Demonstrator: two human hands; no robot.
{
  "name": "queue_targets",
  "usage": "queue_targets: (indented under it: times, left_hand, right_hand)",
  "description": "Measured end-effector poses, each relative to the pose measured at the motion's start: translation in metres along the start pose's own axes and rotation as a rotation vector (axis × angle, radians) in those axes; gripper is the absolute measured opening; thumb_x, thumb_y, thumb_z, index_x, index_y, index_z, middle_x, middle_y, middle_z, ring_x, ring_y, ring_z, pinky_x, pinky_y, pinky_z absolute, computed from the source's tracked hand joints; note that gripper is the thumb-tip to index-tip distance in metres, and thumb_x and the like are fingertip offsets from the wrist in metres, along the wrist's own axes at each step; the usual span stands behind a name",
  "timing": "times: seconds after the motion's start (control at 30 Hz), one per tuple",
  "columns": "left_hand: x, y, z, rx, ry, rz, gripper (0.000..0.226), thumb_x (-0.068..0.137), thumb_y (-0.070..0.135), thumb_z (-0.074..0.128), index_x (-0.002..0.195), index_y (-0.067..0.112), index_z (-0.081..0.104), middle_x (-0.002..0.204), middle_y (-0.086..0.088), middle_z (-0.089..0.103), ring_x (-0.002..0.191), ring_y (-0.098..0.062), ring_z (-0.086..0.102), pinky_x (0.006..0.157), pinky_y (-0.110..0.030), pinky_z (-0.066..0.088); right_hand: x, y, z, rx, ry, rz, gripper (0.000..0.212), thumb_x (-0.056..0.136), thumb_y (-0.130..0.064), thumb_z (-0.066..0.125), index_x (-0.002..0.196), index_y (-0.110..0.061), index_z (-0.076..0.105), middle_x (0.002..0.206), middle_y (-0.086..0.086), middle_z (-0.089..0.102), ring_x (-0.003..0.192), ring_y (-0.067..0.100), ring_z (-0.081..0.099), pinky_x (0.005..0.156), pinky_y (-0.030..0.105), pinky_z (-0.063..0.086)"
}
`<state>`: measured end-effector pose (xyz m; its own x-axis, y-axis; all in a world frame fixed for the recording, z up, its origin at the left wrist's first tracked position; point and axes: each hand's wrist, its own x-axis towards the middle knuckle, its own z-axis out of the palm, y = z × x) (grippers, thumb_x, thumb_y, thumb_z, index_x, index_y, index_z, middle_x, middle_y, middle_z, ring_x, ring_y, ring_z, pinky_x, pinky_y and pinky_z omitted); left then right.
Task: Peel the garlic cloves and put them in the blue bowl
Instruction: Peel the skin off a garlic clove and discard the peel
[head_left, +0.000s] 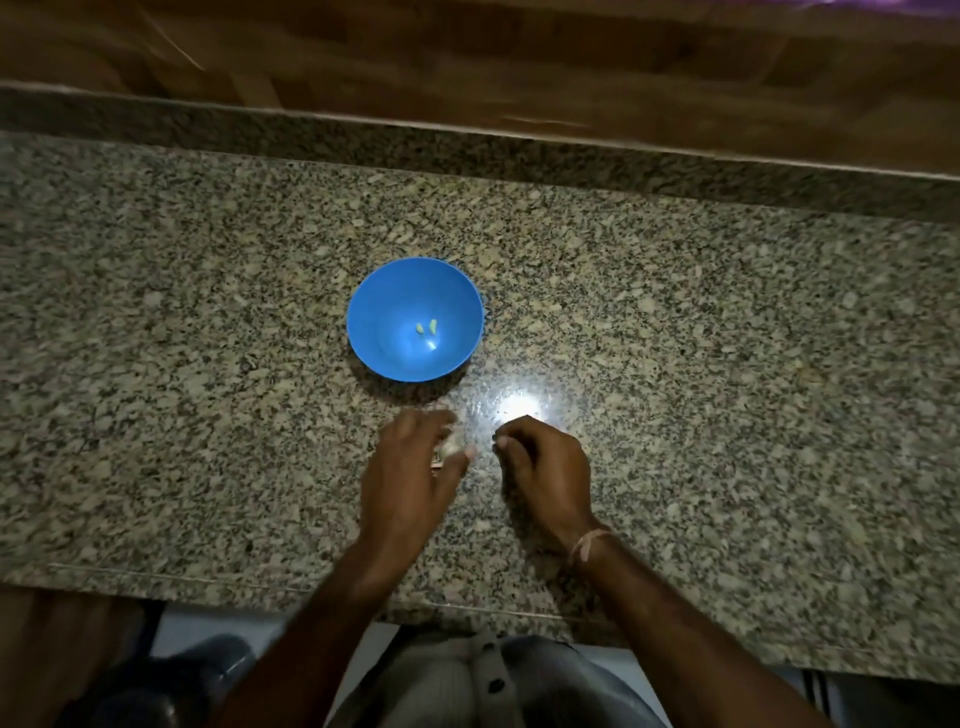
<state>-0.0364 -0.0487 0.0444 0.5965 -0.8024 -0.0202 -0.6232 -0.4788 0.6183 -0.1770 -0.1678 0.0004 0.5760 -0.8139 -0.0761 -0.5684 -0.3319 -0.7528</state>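
Note:
The blue bowl (387, 296) stands on the speckled granite counter, with two small peeled garlic cloves (427, 327) lying in its bottom. Just in front of the bowl, my left hand (410, 467) is blurred over a pale garlic piece (451, 446), which shows between its fingers and thumb. A little to the right, my right hand (545, 470) has its fingers curled, and its fingertips pinch something small and pale (502, 442). The two hands are a short gap apart.
The granite counter (727, 338) runs the full width, with a raised granite strip and a wooden wall behind it. Its front edge (467, 610) lies close to my body. A bright light glare (517, 405) sits just beyond my right hand.

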Motion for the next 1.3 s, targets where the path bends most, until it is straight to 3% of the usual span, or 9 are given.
queue_targets:
  times: [0.17, 0.23, 0.3, 0.4, 0.57, 0.67, 0.97, 1.07, 1.3]
  left_hand:
    - [-0.014, -0.010, 0.031, -0.176, -0.001, -0.126, 0.015, 0.100, 0.019, 0.069, 0.114, 0.019, 0.074, 0.109, 0.001, 0.064, 0.099, -0.019, 0.064, 0.080, -0.039, 0.055]
    - [-0.014, -0.005, 0.028, -0.555, 0.010, -0.380, 0.016, 0.100, 0.016, 0.069, 0.113, 0.021, 0.075, 0.112, 0.001, 0.073, 0.102, -0.017, 0.070, 0.083, -0.034, 0.059]
    - [-0.012, 0.007, 0.020, -1.048, -0.117, -0.649, 0.022, 0.102, 0.021, 0.064, 0.122, 0.020, 0.072, 0.121, -0.004, 0.075, 0.106, -0.019, 0.073, 0.086, -0.031, 0.058]
    - [-0.013, 0.020, 0.015, -1.373, -0.194, -0.736, 0.040, 0.095, 0.032, 0.061, 0.133, 0.021, 0.066, 0.132, -0.008, 0.071, 0.108, -0.016, 0.069, 0.091, -0.034, 0.052]
    - [-0.017, 0.042, 0.009, -1.447, -0.198, -0.671, 0.037, 0.099, 0.029, 0.055, 0.135, 0.022, 0.064, 0.129, -0.003, 0.071, 0.104, -0.013, 0.070, 0.084, -0.029, 0.055]
    - [-0.017, 0.052, 0.006, -1.431, -0.195, -0.617, 0.036, 0.097, 0.025, 0.058, 0.132, 0.017, 0.063, 0.128, -0.007, 0.072, 0.110, -0.017, 0.070, 0.088, -0.030, 0.057]
    - [-0.018, 0.061, 0.003, -1.400, -0.097, -0.528, 0.030, 0.087, 0.011, 0.071, 0.116, 0.014, 0.071, 0.115, -0.011, 0.075, 0.106, -0.016, 0.070, 0.086, -0.024, 0.058]
    - [-0.020, 0.062, 0.004, -1.398, -0.060, -0.520, 0.024, 0.088, 0.010, 0.070, 0.112, 0.012, 0.072, 0.116, -0.012, 0.074, 0.110, -0.020, 0.070, 0.089, -0.026, 0.059]
    - [-0.030, 0.069, 0.003, -1.239, 0.010, -0.476, 0.034, 0.088, 0.007, 0.072, 0.122, 0.005, 0.070, 0.115, -0.011, 0.078, 0.111, -0.022, 0.073, 0.094, -0.028, 0.059]
  right_hand:
    - [-0.002, 0.007, -0.006, 0.200, -0.077, -0.017, 0.034, 0.090, 0.000, 0.063, 0.113, -0.020, 0.077, 0.115, -0.006, 0.070, 0.111, 0.011, 0.067, 0.097, 0.037, 0.057]
    - [-0.003, 0.001, -0.011, 0.376, -0.163, 0.117, 0.031, 0.093, 0.000, 0.066, 0.116, -0.017, 0.076, 0.111, -0.004, 0.076, 0.106, 0.009, 0.071, 0.098, 0.040, 0.059]
    - [-0.004, -0.009, -0.016, 0.529, -0.249, 0.192, 0.029, 0.095, 0.000, 0.068, 0.117, -0.015, 0.076, 0.106, -0.002, 0.079, 0.104, 0.013, 0.074, 0.098, 0.043, 0.060]
    - [-0.012, -0.028, -0.026, 0.681, -0.256, 0.186, 0.025, 0.094, -0.004, 0.074, 0.115, -0.016, 0.077, 0.108, -0.002, 0.080, 0.103, 0.017, 0.076, 0.095, 0.041, 0.062]
    - [-0.017, -0.042, -0.047, 0.698, -0.141, 0.152, 0.020, 0.091, -0.011, 0.080, 0.109, -0.018, 0.079, 0.108, 0.000, 0.075, 0.095, 0.020, 0.073, 0.086, 0.042, 0.063]
    - [-0.019, -0.045, -0.055, 0.662, -0.086, 0.066, 0.027, 0.090, -0.006, 0.080, 0.114, -0.017, 0.078, 0.109, 0.000, 0.070, 0.094, 0.016, 0.071, 0.081, 0.034, 0.062]
    - [-0.024, -0.045, -0.063, 0.698, -0.064, -0.006, 0.021, 0.091, -0.007, 0.079, 0.112, -0.010, 0.078, 0.108, 0.004, 0.074, 0.105, 0.024, 0.073, 0.089, 0.046, 0.062]
    - [-0.024, -0.044, -0.062, 0.664, -0.065, -0.036, 0.018, 0.092, -0.007, 0.079, 0.110, -0.010, 0.080, 0.105, 0.005, 0.073, 0.103, 0.023, 0.073, 0.087, 0.041, 0.062]
    - [-0.032, -0.046, -0.054, 0.749, -0.068, 0.193, 0.011, 0.087, -0.006, 0.082, 0.097, -0.006, 0.078, 0.095, 0.004, 0.079, 0.096, 0.020, 0.076, 0.088, 0.037, 0.062]
